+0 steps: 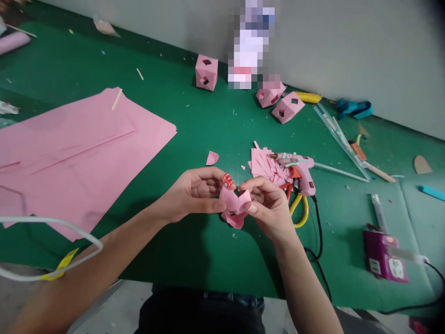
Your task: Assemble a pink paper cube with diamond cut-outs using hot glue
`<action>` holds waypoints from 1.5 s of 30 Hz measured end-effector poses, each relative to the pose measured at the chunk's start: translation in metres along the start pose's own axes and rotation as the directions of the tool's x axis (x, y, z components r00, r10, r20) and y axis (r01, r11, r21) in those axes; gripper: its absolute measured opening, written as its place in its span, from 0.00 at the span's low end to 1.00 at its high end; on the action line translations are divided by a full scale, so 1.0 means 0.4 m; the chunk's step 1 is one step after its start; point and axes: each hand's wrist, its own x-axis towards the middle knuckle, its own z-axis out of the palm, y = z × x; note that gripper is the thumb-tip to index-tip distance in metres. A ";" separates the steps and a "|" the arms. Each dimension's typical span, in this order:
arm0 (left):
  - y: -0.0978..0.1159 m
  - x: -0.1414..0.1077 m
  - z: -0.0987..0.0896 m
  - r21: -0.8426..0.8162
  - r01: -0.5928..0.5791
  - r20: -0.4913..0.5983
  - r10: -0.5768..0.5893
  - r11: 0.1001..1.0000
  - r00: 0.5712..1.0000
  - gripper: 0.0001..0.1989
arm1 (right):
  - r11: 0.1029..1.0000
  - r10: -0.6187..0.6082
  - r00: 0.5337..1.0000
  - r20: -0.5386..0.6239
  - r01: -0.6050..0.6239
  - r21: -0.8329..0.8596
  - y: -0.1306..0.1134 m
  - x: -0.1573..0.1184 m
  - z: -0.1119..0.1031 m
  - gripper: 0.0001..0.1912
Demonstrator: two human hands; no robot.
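A small folded pink paper piece [233, 204] is held between my two hands, low over the green table. My left hand [203, 190] pinches its left side between thumb and fingers, with a red patterned wrap on one fingertip. On the other side, my right hand [269, 204] grips the right flap with thumb and index finger. Just beyond my left fingers lies a loose pink scrap [212, 158]. A pile of pink paper strips [262, 164] sits past my right hand, partly under a pink glue gun [306, 176].
Large pink sheets [86, 148] cover the left of the green table [167, 106]. Folded pink boxes [206, 73] stand near the wall. Yellow-handled scissors [304, 211], a black cord, a purple box [385, 256] and sticks lie right. A white cable loop [81, 227] crosses the left front.
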 end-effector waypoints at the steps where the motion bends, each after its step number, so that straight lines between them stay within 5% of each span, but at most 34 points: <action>1: 0.000 0.000 0.000 -0.004 0.000 -0.001 0.000 1.000 1.000 0.16 | 1.000 -0.006 1.000 0.000 0.006 -0.004 0.000 0.000 0.000 0.13; 18: 0.003 0.001 -0.003 0.060 -0.013 0.039 0.011 0.998 0.999 0.15 | 0.990 0.036 0.998 -0.054 -0.043 -0.134 0.007 -0.003 -0.001 0.16; 23: 0.004 -0.001 -0.004 0.067 0.025 0.036 -0.028 0.997 0.999 0.14 | 0.996 0.044 0.998 -0.035 -0.047 -0.072 0.002 -0.006 -0.003 0.13; 29: 0.000 -0.001 -0.017 0.037 -0.061 0.041 0.060 0.997 0.997 0.14 | 1.000 0.003 0.986 -0.167 0.002 0.027 -0.011 0.008 -0.013 0.18; 36: 0.007 0.002 0.006 0.193 -0.106 -0.088 0.125 0.975 0.988 0.16 | 0.994 0.090 0.960 -0.264 -0.071 0.078 -0.010 0.015 -0.005 0.21; 45: 0.008 0.004 0.012 0.317 -0.148 -0.123 0.196 0.937 0.973 0.18 | 0.982 0.150 0.937 -0.317 -0.105 0.156 -0.012 0.010 0.016 0.20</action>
